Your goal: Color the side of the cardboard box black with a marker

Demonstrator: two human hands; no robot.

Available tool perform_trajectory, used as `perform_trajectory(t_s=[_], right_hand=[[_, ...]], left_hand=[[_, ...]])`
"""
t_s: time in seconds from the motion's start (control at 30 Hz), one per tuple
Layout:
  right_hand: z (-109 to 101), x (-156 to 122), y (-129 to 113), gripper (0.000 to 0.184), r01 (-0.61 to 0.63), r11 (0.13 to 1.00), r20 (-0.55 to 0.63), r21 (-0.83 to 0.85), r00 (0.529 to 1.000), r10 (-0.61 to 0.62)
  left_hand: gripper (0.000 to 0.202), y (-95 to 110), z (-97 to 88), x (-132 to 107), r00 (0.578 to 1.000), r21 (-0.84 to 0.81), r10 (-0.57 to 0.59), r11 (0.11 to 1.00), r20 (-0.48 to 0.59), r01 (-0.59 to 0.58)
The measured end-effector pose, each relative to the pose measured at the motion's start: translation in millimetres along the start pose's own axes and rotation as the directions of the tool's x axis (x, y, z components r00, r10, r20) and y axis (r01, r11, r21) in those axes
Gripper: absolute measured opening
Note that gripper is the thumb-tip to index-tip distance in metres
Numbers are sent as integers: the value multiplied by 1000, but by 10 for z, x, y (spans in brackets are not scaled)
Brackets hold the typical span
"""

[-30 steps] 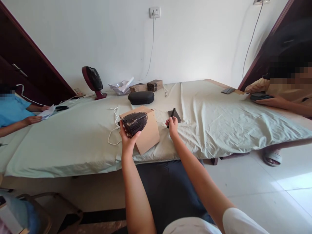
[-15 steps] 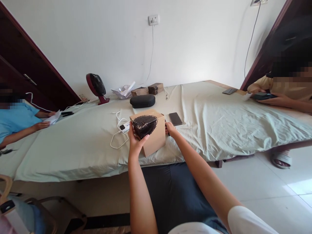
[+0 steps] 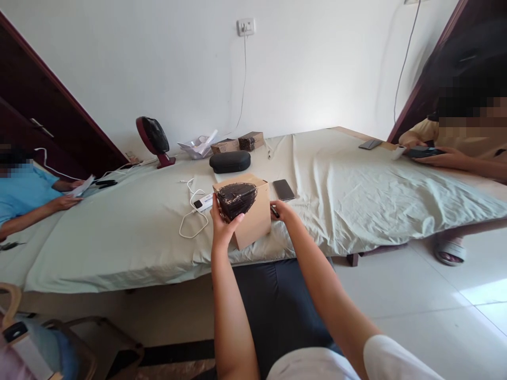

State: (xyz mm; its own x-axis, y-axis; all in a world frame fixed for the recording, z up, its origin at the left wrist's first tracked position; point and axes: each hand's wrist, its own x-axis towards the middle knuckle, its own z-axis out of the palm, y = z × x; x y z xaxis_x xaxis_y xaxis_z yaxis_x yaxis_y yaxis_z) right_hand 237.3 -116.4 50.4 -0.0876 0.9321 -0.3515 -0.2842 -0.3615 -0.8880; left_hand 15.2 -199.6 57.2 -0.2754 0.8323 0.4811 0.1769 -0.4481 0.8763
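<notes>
Cardboard box [image 3: 257,219]: twelve o'clock from me, a dark scribbled patch [image 3: 240,198] over its near corner.
My left hand [image 3: 224,229]: at the box's eight o'clock, gripping it.
My right hand [image 3: 284,211]: at its three, closed around a pen [image 3: 274,212].
Pen tip: hidden; I'm probably marking this side, which calls for bracing the box.

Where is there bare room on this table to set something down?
Left: a broad stretch of pale green cloth between the white cable and the held paper. Right: wrinkled cloth between the dark phone and the person at far right. It is crowded around the cardboard box: left hand, right hand, cable, phone, black case.
</notes>
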Motion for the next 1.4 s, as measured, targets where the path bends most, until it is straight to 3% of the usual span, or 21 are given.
perform_trajectory(t_s=[0.13, 0.27, 0.37, 0.43, 0.53, 0.6, 0.73, 0.83, 0.93, 1.13, 1.27, 1.4], right_hand=[[-187, -322, -40, 29, 155, 969, -21, 192, 988, -154], [-209, -651, -414, 56, 381, 857, -10, 347, 915, -402], [-117, -917, -665, 38, 620, 692, 12, 370, 742, -671], [-22, -1108, -699, 28, 733, 589, 40, 339, 615, -788], [131, -1370, -586, 40, 810, 526, 100, 259, 519, -849], [218, -1494, -493, 38, 837, 520, 126, 169, 505, -854], [328, -1596, -417, 13, 873, 487, 132, 21, 480, -867], [394, -1597, -398, 13, 917, 376, 166, -133, 395, -904], [486, -1575, -326, 10, 924, 255, 195, -284, 316, -929], [695, -1504, -116, 4, 907, 158, 306, -390, 289, -907], [739, -1489, -78, 4, 871, 165, 316, -463, 337, -887], [706, -1495, -106, 3, 854, 199, 279, -481, 364, -889]], left_hand=[[122, 3, 13, -17, 1000, 4, 19, 1000, -3, -19], [121, 13, 22, -19, 999, 26, 37, 999, 7, -37], [127, 41, 20, -5, 997, 55, 74, 996, 10, -74], [133, 82, 15, 0, 995, 87, 91, 992, 30, -93], [136, 175, 8, -15, 992, 151, 109, 982, 63, -117], [133, 240, 3, -34, 988, 192, 138, 970, 73, -150], [129, 353, -12, -59, 973, 274, 212, 934, 95, -230], [127, 462, 1, -69, 971, 422, 228, 876, 65, -234], [125, 614, 67, -95, 980, 599, 197, 790, -40, -134], [93, 773, 231, -131, 981, 675, 166, 736, -97, -58], [82, 751, 270, -134, 982, 666, 172, 742, -76, -78], [86, 727, 278, -136, 981, 678, 192, 725, -31, -121]])
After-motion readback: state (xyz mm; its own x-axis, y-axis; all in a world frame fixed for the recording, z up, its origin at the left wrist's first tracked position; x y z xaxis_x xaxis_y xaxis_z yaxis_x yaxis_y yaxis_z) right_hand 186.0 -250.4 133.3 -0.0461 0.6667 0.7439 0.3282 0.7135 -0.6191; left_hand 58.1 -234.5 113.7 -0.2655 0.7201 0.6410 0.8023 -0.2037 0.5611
